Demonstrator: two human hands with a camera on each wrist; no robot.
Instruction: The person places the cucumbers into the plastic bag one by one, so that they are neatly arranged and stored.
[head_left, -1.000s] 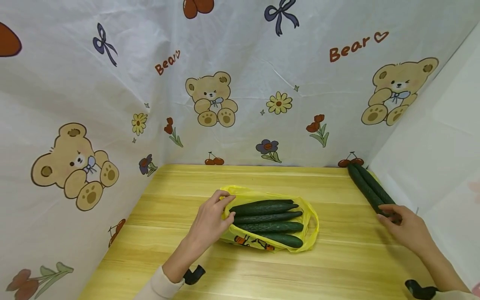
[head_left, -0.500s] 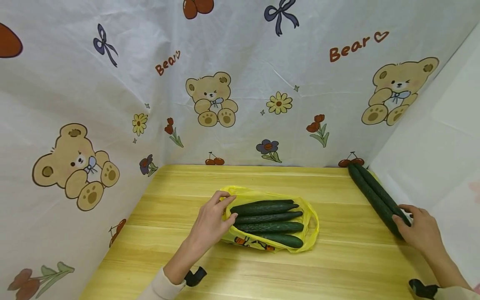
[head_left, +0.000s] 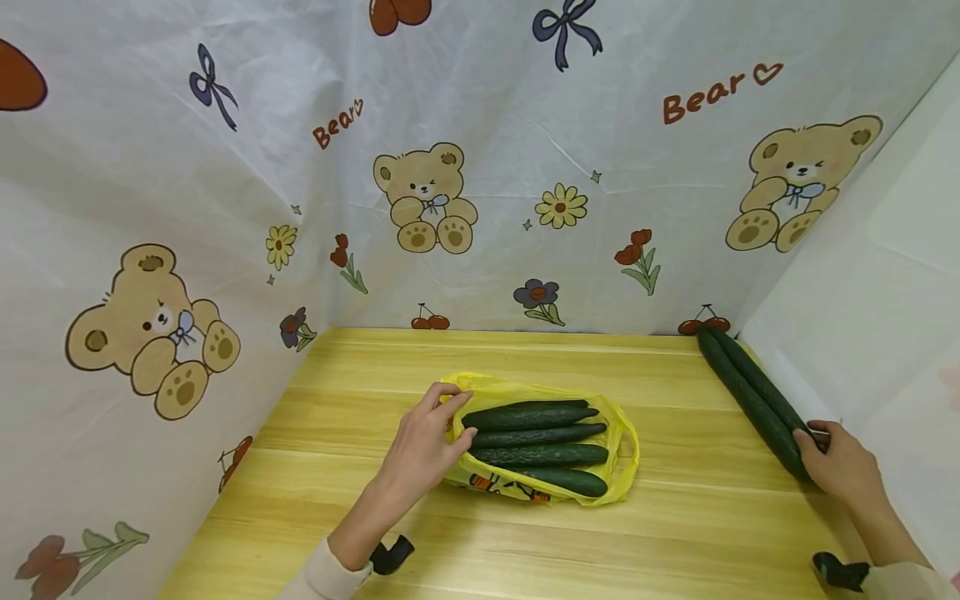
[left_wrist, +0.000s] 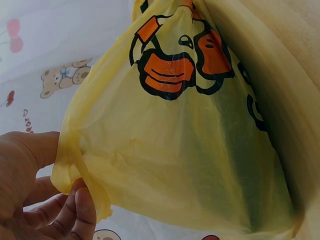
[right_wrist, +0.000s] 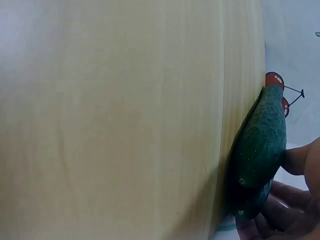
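Observation:
A yellow plastic bag (head_left: pixel 626 433) lies on its side on the table, its mouth spread and several dark green cucumbers (head_left: pixel 536 456) inside. My left hand (head_left: pixel 422 442) pinches the bag's left rim between thumb and fingers; in the left wrist view the yellow film (left_wrist: pixel 130 165) is stretched from those fingers. At the right, two long cucumbers (head_left: pixel 738 379) lie side by side, running toward the back wall. My right hand (head_left: pixel 843 467) holds the near end of the right one. In the right wrist view, thumb and curled fingers sit against the cucumber ends (right_wrist: pixel 257 160).
The wooden table (head_left: pixel 360 358) meets a white cloth with printed bears (head_left: pixel 423 200) at the back and left. A plain white wall (head_left: pixel 892 333) stands close beside the right hand. Dark straps (head_left: pixel 390 554) show near both wrists.
My right hand has slid along the two cucumbers toward their near ends, down and right in the head view. The left hand and the bag stay in place.

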